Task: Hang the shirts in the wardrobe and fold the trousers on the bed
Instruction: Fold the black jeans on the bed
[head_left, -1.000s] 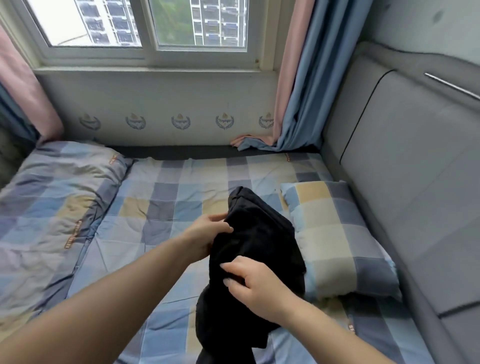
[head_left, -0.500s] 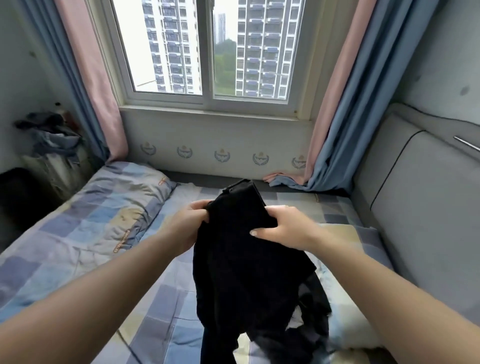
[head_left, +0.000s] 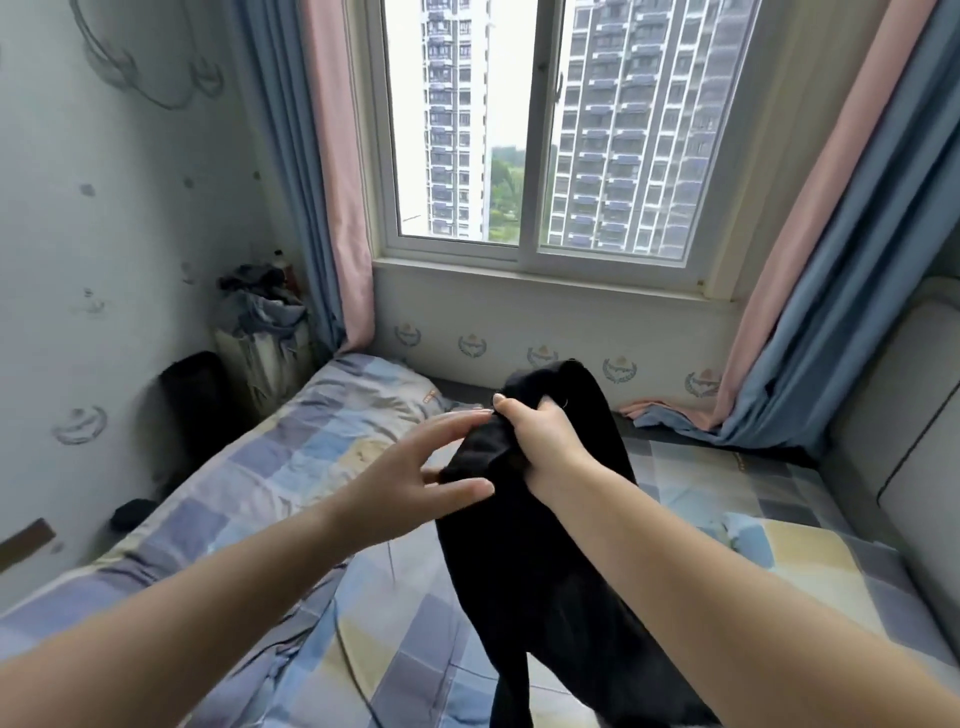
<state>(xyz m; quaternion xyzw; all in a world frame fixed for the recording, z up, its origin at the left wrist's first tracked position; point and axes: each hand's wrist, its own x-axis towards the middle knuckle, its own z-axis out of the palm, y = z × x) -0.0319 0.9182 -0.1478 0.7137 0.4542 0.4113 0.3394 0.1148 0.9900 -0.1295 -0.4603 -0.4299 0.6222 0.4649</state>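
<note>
Released since half a second ago, left hand (head_left: 410, 486) spreads open just beside right hand (head_left: 540, 439), which fists the black trousers (head_left: 540, 545) at their top, legs hanging straight below over bed (head_left: 291, 467).

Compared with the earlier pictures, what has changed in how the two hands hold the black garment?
The left hand has let go of the black fabric garment; its fingers are now spread straight beside the cloth. The right hand has shifted to grip the bunched top edge alone, and the garment is lifted higher over the checked blue and yellow bed cover. The garment still hangs down, unfolded.
</note>
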